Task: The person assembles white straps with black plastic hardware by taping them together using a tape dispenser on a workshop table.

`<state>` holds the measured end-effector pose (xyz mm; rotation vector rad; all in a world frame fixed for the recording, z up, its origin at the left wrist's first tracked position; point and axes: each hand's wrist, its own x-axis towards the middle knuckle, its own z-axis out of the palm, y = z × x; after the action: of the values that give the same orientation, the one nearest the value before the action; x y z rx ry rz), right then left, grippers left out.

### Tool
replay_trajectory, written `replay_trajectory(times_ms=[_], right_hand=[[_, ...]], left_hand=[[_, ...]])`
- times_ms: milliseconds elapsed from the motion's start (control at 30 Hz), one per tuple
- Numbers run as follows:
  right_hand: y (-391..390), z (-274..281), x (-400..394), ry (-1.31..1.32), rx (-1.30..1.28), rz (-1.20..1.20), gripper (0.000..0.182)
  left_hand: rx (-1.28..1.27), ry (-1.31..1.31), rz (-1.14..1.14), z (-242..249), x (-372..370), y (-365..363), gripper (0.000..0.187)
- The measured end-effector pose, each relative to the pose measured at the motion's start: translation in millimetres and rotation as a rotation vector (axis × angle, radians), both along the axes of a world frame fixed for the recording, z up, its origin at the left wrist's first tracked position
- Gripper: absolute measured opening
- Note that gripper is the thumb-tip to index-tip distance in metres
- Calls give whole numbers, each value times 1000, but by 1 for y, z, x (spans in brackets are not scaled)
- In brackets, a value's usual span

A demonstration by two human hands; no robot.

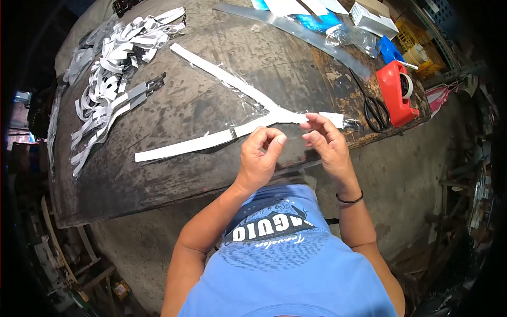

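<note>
A white Y-shaped strap [206, 141] lies flat on the dark table, with bits of clear film along it and a dark band across its lower left arm. Just below its fork, my left hand [262, 154] is closed, thumb and forefinger pinched; whatever is between the tips, if anything, is too small to make out. My right hand [327, 143] is beside the strap's right end, fingers curved and apart, with nothing visible in them. Its fingers partly cover the strap there.
A pile of white straps [113, 63] covers the table's left side. Black scissors [376, 113] and a red tape dispenser [393, 95] sit at the right. Farther back are a long clear plastic strip [296, 34], blue and clear packaging [319, 22] and a white box [374, 20].
</note>
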<state>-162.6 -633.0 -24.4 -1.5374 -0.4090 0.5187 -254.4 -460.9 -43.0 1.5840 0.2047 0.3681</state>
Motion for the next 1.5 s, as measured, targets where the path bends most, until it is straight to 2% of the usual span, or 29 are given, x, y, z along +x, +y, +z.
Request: replay_trajectory(times_ms=[167, 233, 300, 367, 400, 433, 467, 500, 567, 600, 667, 700, 933, 967, 1033, 1267, 1500], right_hand=[[14, -10, -7, 178, 156, 34, 47], [17, -14, -9, 222, 188, 7, 32], [16, -18, -10, 160, 150, -18, 27], [17, -19, -7, 99, 113, -39, 22], [16, -18, -3, -75, 1, -110, 18], [16, -16, 1, -249, -112, -180, 15], [16, -11, 5, -246, -120, -248, 14], [13, -16, 17, -300, -145, -287, 13], [8, -10, 37, -226, -102, -231, 11], [7, -6, 46, -228, -102, -228, 11], [8, 2, 61, -236, -238, -39, 12], [12, 2, 68, -238, -238, -37, 12], [49, -2, 109, -204, -383, 440, 20], [54, -3, 113, -206, -384, 442, 20], [64, -4, 118, -196, -405, 605, 12], [80, -13, 126, -149, -495, 697, 16], [83, -14, 129, -189, -506, 755, 12]], left_hand=[[-141, -18, -12, -2, 1, 2, 12], [-137, -20, -16, -3, 2, 2, 12], [-132, -20, -18, -1, 2, 3, 12], [86, 11, -29, 7, 4, 7, 14], [86, 10, -26, 5, 9, 10, 14], [450, -95, 55, 1, 16, 16, 18], [813, -200, 137, -3, 23, 22, 23], [814, -197, 141, -8, 30, 29, 23], [1147, -274, 78, -19, 44, 44, 31], [1221, -289, 51, -24, 49, 49, 28], [1262, -247, 7, -33, 51, 57, 27], [1303, -203, -41, -33, 52, 59, 27], [1226, -142, -79, -38, 53, 61, 26], [1176, -129, -83, -39, 52, 61, 27], [1124, -116, -85, -41, 52, 62, 29], [1073, -155, -31, -46, 52, 62, 29], [1054, -170, -13, -47, 53, 62, 28]])
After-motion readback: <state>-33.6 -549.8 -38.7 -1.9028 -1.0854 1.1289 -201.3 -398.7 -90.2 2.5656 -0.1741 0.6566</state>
